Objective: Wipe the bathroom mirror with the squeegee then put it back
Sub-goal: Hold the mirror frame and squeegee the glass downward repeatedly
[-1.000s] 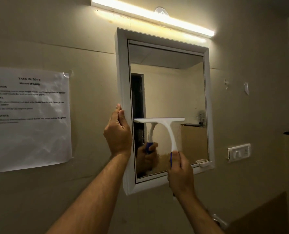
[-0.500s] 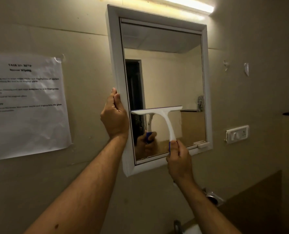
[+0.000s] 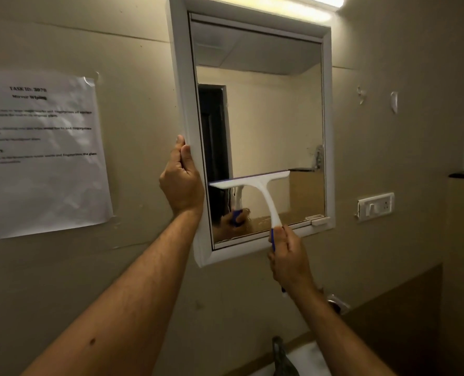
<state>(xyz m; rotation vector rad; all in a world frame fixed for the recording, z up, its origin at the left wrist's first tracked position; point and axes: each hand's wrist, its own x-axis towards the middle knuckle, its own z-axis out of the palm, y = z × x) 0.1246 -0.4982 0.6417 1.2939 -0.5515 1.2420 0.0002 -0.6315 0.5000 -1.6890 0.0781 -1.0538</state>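
Low on the mirror glass (image 3: pixel 266 126), my right hand (image 3: pixel 289 256) gripped the squeegee (image 3: pixel 255 185), blade level, seemingly touching, while my left hand (image 3: pixel 182 183) clasped the frame.

I see a beige wall (image 3: pixel 252 294) carrying a white-framed mirror (image 3: pixel 266 109) at upper centre, a printed paper sheet (image 3: pixel 41 158) at left and a switch plate (image 3: pixel 376 207) at right

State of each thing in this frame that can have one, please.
Light: on.
Mirror: hung on the wall, wet streaks near the bottom.
Squeegee: blade against the glass, low down.
Left hand: gripping the mirror's left frame edge.
Right hand: closed on the squeegee handle.
Paper: stuck to the wall, creased.
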